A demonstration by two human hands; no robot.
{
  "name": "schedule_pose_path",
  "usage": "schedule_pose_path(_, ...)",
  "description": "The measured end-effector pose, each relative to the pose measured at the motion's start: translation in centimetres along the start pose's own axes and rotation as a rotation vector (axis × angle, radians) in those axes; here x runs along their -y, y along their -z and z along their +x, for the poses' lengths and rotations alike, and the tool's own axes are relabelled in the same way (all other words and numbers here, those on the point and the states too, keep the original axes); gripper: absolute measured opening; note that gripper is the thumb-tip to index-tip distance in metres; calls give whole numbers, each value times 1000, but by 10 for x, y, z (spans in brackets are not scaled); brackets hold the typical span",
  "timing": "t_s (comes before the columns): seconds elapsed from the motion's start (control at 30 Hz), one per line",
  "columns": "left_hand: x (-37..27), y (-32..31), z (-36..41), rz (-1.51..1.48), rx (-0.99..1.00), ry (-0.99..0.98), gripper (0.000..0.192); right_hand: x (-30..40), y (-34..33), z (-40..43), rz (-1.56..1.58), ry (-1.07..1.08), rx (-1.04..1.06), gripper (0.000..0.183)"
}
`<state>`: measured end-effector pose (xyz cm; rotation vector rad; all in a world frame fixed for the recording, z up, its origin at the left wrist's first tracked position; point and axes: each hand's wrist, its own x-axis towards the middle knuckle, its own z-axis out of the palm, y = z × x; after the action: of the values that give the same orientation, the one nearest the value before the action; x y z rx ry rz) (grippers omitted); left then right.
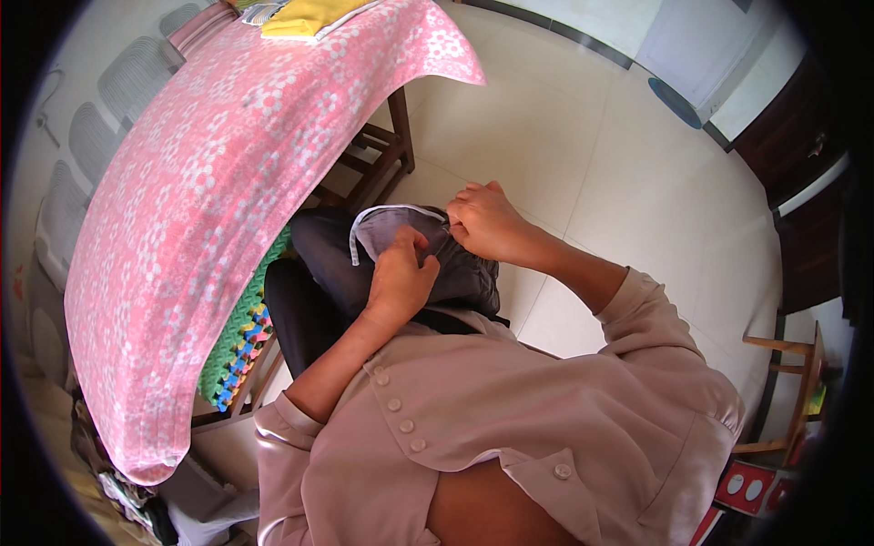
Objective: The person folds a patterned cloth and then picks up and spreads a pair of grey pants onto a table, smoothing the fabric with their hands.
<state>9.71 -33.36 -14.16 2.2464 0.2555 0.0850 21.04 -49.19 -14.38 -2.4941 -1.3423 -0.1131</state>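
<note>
A dark grey cloth garment (471, 276) lies bunched across my lap, its paler lining turned up under a curved white cord or trim (354, 239). My right hand (486, 222) is closed at the garment's far right edge, fingers pinched on the fabric there. Over the lining, to its left, hovers or rests my left hand (404, 276); its thumb and forefinger stand apart with nothing visible between them. Contact of its lower fingers with the cloth is hidden.
Left of me stands a table under a pink flowered cloth (205, 177), with folded yellow fabric (300, 17) on it. Green foam mats (229, 348) lie beneath. Grey chairs (133, 75) line the wall. A wooden frame (795, 389) stands at right on the tiled floor (614, 170).
</note>
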Motion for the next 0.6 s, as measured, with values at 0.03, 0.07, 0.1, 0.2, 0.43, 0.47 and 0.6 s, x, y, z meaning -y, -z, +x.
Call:
schedule_pose_path(0.03,0,-1,-1,-15,-10,-41,23,-6,0,-2,6,-11,8,11)
schedule_pose_path(0.07,0,-2,-2,-22,-31,-64,22,-9,-2,-4,22,-10,13,12)
schedule_pose_path(0.1,0,-2,-2,-29,-29,-58,21,-14,-2,-7,14,-31,14,12)
schedule_pose_path(0.2,5,1,-6,-111,-40,-77,21,-33,-2,-11,256,71,-139,21)
schedule_pose_path(0.43,18,-3,-9,-284,-59,-102,22,-58,-11,-14,1120,-230,476,24)
schedule_pose_path(0.47,19,-3,-9,-330,-27,-91,19,-57,-11,-11,1092,-206,412,22)
schedule_pose_path(0.6,12,6,-6,-474,92,-199,16,-55,16,1,1232,-166,219,14)
